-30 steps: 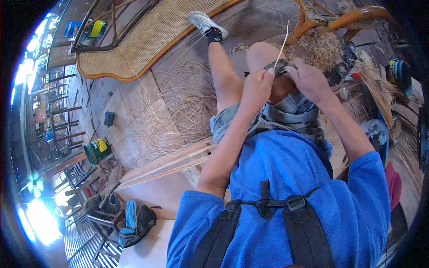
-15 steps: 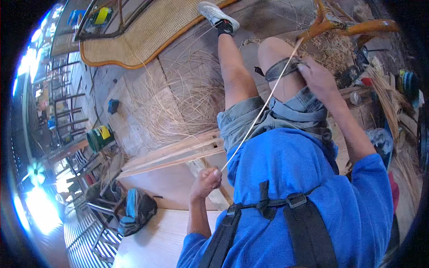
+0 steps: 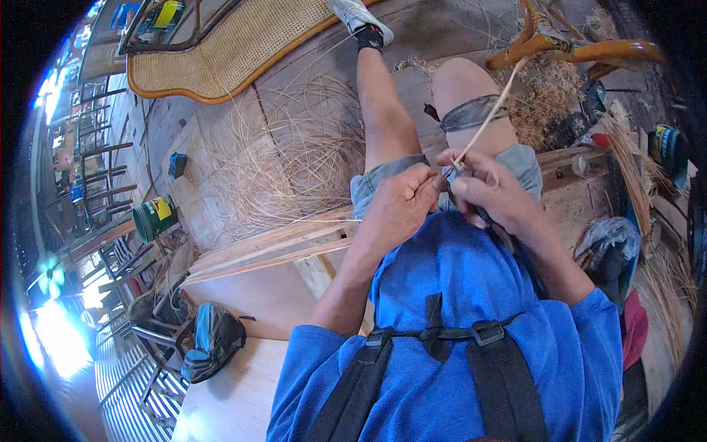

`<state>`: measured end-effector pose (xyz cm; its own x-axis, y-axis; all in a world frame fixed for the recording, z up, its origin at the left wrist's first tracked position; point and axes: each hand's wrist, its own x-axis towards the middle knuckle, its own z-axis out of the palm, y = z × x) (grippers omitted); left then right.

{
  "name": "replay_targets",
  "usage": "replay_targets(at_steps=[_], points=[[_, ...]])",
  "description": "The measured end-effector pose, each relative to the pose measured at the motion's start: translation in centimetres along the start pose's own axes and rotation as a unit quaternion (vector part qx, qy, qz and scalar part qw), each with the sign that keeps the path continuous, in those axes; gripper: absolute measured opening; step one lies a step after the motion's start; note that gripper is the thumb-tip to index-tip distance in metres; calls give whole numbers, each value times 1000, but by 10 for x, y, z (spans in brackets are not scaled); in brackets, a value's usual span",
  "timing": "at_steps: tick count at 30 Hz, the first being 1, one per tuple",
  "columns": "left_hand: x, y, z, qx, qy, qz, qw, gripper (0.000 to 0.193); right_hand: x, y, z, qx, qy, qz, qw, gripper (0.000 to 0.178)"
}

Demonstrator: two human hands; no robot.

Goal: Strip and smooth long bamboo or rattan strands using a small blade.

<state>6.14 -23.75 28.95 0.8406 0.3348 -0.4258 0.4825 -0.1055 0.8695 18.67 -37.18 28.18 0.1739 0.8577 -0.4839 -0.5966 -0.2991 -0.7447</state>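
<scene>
A pale, thin cane strip (image 3: 495, 114) slants down from beside the curved wooden frame at the upper right to my hands over my lap. My right hand (image 3: 493, 190) is closed around the strip where it passes between thumb and fingers. A small grey-blue piece (image 3: 450, 175) shows at its fingertips, its kind unclear. My left hand (image 3: 403, 202) is closed beside it, knuckles up, the hands nearly touching. The strip's lower end is hidden between them. A dark band (image 3: 471, 113) is wrapped around my right leg, under the strip.
Loose cane strips (image 3: 294, 158) lie heaped on the floor left of my legs. A cane-woven panel (image 3: 221, 62) with a wooden rim lies beyond. The curved wooden frame (image 3: 582, 50) and shavings (image 3: 549, 96) are at upper right; a green tin (image 3: 155, 219) and backpack (image 3: 212, 342) at left.
My left hand has moved up and right from beside my waist to meet the right. My right hand has come down from my right leg to my lap. The strip's visible part is shorter.
</scene>
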Motion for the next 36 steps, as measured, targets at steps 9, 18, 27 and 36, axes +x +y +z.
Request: replay_targets(at_steps=[9, 18, 27, 36], points=[[-21, -9, 14, -64, 102, -48, 991, 20, 13, -11, 4, 14, 17, 2, 1000, 21], [-38, -15, 6, -11, 112, -36, 993, 19, 21, 8, -6, 43, 2, 19, 999, 24], [-110, -27, -34, -73, 84, -187, 976, 21, 20, -9, -34, 48, 63, -3, 997, 20], [-42, -44, -24, 218, 83, 90, 968, 32, 22, 4, -21, -2, 34, -34, 999, 23]])
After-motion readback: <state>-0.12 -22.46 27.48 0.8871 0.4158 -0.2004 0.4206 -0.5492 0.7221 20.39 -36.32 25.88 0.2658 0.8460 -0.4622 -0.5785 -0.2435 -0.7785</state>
